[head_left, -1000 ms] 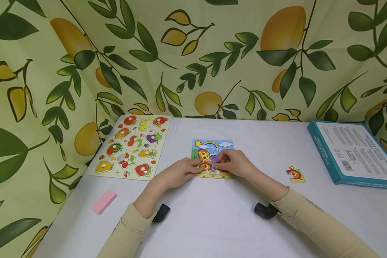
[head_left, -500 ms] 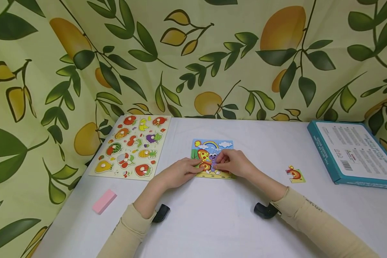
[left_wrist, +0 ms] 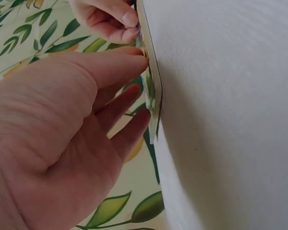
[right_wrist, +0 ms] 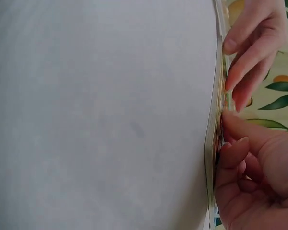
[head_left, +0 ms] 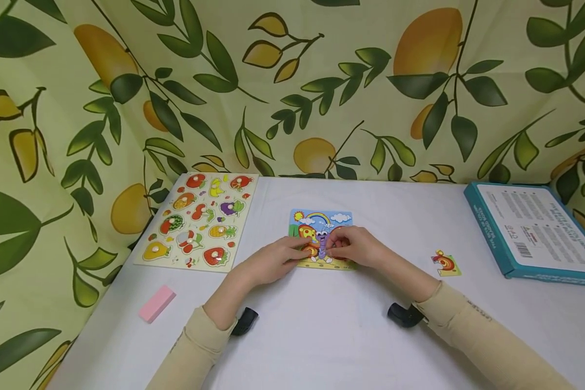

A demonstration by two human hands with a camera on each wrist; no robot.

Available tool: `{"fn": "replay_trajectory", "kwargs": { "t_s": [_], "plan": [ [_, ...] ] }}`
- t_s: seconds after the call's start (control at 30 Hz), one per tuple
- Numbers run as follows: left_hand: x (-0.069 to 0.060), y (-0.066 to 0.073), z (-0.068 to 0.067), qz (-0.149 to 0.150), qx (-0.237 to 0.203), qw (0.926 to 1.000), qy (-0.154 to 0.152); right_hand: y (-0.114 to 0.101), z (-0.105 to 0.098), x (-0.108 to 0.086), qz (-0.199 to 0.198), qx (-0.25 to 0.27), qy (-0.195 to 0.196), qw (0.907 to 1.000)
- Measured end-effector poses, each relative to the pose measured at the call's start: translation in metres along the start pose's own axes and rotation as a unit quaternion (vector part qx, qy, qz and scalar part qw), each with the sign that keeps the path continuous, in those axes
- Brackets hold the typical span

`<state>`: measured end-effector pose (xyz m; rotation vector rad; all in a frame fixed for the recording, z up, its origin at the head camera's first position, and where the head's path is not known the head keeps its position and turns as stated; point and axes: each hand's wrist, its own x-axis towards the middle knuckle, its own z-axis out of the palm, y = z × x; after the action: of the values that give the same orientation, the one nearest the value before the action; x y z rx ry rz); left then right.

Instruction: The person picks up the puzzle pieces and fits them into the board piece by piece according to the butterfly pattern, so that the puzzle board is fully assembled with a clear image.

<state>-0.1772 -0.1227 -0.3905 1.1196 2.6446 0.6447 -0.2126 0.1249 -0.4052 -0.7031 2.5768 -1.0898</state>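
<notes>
A small butterfly jigsaw puzzle (head_left: 320, 219) in a shallow board lies flat in the middle of the table, under both hands in the head view. My left hand (head_left: 275, 261) rests its extended fingers on the puzzle's left side. The left wrist view shows those fingertips touching the edge. Over the right half, my right hand (head_left: 356, 246) pinches at a puzzle piece with thumb and curled fingers, low against the board. That piece is mostly hidden by the fingers. A loose puzzle piece (head_left: 447, 264) in red and orange lies off to the right.
At the back left lies a fruit knob puzzle board (head_left: 202, 222). A pink block (head_left: 157, 304) sits in front of it. A teal and white box (head_left: 541, 233) lies at the right. Patterned fabric (head_left: 292, 81) hangs behind the white table (head_left: 312, 336).
My right hand has shifted slightly to the right over the puzzle, showing more of the butterfly's purple body. My left hand has moved only slightly, still on the puzzle's left side.
</notes>
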Motion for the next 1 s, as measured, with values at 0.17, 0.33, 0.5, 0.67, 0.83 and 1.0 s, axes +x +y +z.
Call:
{"fn": "replay_trajectory", "kwargs": {
  "t_s": [0.17, 0.33, 0.5, 0.67, 0.83, 1.0],
  "plan": [
    [0.002, 0.002, 0.001, 0.009, -0.007, 0.999, -0.042, 0.001, -0.003, -0.001, -0.002, -0.001, -0.013, 0.9999],
    [0.005, 0.005, 0.003, 0.012, 0.023, 0.9985, -0.048, 0.002, -0.004, -0.001, 0.003, -0.006, -0.017, 0.9998],
    [0.011, 0.009, 0.005, 0.01, 0.062, 0.9974, -0.034, 0.002, -0.008, -0.004, -0.002, -0.004, -0.027, 0.9996],
    [0.014, 0.012, 0.005, -0.016, 0.046, 0.998, -0.04, 0.01, -0.021, -0.023, 0.019, 0.028, -0.031, 0.9989],
    [0.013, 0.013, 0.006, -0.018, 0.031, 0.9979, -0.054, 0.028, -0.043, -0.059, 0.061, 0.021, 0.027, 0.9975],
    [0.011, 0.011, 0.005, -0.015, 0.013, 0.9984, -0.053, 0.049, -0.069, -0.102, 0.1, -0.031, 0.086, 0.9907]
  ]
}}
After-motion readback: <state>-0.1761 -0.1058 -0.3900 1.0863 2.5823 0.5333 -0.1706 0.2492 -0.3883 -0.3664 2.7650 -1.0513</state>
